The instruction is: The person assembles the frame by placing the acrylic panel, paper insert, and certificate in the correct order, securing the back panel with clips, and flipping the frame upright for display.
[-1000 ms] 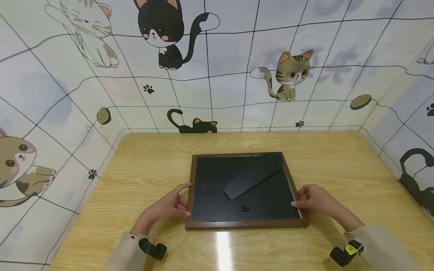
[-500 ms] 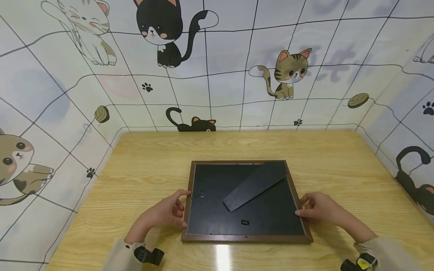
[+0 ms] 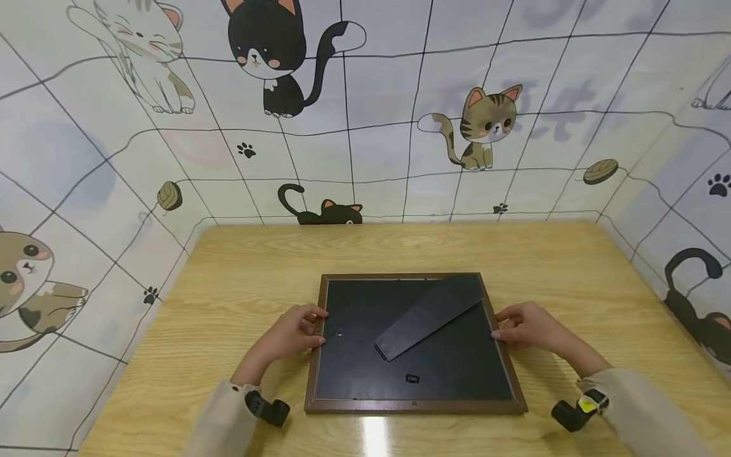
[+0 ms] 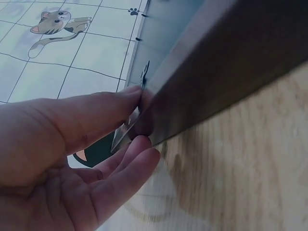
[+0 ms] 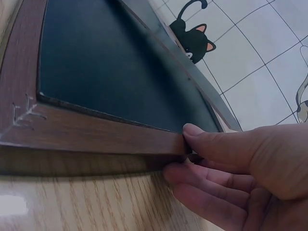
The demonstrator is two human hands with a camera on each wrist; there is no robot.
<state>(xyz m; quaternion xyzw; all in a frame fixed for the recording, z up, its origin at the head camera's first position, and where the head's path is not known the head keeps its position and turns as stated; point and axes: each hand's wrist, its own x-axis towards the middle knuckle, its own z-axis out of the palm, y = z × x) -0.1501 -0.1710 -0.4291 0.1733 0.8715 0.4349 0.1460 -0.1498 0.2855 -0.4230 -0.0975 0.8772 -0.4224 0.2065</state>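
A picture frame (image 3: 415,406) lies back side up on the table, with brown borders and a black backing board (image 3: 354,365). Its black easel stand (image 3: 428,317) runs diagonally across the board, and a small black fitting (image 3: 412,378) is near the front border. My left hand (image 3: 291,333) pinches the left border, thumb on top and fingers at the outer underside in the left wrist view. At the opposite border my right hand (image 3: 528,327) grips likewise, its thumb (image 5: 202,137) over the brown edge and fingers below. The frame's front is hidden.
Under the frame is a light wood-grain table (image 3: 251,254), with a bright reflection near its front. Walls (image 3: 382,146) printed with cats and grid lines enclose the back and both sides. A black wrist camera (image 3: 268,409) sits on each sleeve.
The picture frame has come toward me and lies a little lower in view. Both hands have since shifted farther up its side borders.
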